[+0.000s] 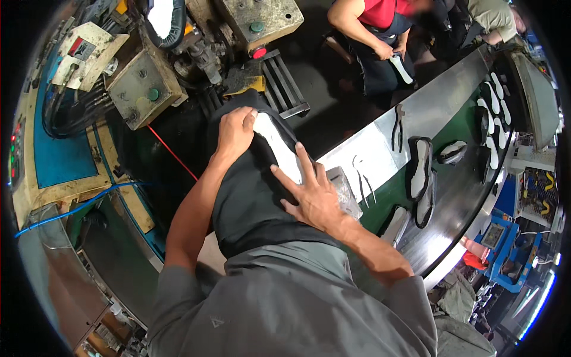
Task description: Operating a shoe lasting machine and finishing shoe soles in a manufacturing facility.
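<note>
A dark shoe upper with a white sole side (278,144) lies across my lap on the black apron (244,202), white face up. My left hand (236,132) is closed round its far end, the thumb pressing near the tip of the white part. My right hand (313,196) is spread over the near end, index finger along the right edge and the other fingers apart. Part of the upper is hard to tell from the dark apron. Right of my right hand are a crumpled clear plastic packet (344,193) and curved-handled pliers (363,178).
Black pincers (397,128) lie on the metal bench plate (440,83). Several shoe uppers (421,169) and white-soled pieces (495,113) rest on the green and steel bench. A stained machine with control boxes (143,89) stands ahead left. Across the bench a co-worker's hands (386,50) hold a white-soled piece.
</note>
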{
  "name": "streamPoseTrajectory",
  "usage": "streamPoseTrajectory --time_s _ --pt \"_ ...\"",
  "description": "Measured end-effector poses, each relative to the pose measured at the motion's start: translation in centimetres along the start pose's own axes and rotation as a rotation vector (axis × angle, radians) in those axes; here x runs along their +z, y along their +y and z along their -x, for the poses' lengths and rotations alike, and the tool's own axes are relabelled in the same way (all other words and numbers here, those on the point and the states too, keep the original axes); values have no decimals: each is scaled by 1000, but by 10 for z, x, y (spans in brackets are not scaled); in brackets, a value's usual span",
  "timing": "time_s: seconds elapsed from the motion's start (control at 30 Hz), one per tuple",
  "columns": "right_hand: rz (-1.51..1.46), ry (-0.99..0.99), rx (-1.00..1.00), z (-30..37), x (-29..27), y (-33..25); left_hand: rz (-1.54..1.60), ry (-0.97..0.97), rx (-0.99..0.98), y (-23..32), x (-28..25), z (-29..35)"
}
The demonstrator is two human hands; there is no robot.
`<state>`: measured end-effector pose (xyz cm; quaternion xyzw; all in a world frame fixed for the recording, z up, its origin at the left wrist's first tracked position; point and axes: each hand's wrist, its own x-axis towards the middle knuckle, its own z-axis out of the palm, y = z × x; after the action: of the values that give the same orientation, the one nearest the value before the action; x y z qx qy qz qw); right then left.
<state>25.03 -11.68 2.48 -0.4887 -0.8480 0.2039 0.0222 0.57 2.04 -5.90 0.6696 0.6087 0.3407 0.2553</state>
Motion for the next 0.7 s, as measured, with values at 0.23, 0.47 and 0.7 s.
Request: streamPoseTrajectory --time_s 0.23,0.47,0.7 --pt "-107 31 -44 -14 -5 15 194 -27 15 -46 14 1" --pt "-291 115 46 -20 -33 11 712 -198 -368 -65 -47 -26" --pt "-64 358 23 -86 -105 3 1335 214 -364 -58 -203 -209"
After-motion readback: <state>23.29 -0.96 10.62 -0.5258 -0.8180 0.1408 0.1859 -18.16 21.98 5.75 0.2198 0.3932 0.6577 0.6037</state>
